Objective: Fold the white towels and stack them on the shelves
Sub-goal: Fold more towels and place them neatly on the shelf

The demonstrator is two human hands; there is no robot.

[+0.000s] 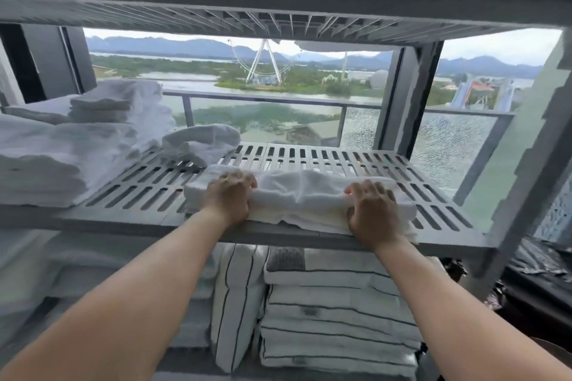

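A folded white towel [300,195] lies across the front of the grey slatted shelf [340,161], its lower layers hanging a little over the front edge. My left hand [228,195] grips the towel's left end, fingers curled over its top. My right hand [373,210] grips its right end, thumb at the front edge and fingers on top. A tall stack of folded white towels [62,151] fills the left of the same shelf. A loosely folded white towel [201,141] lies behind the stack's right side.
The shelf above [278,12] hangs low over the working shelf and carries white linen. Below, striped folded towels [337,312] are stacked. A grey upright post [526,145] stands at the right. Behind the shelving is a window and a glass balcony rail.
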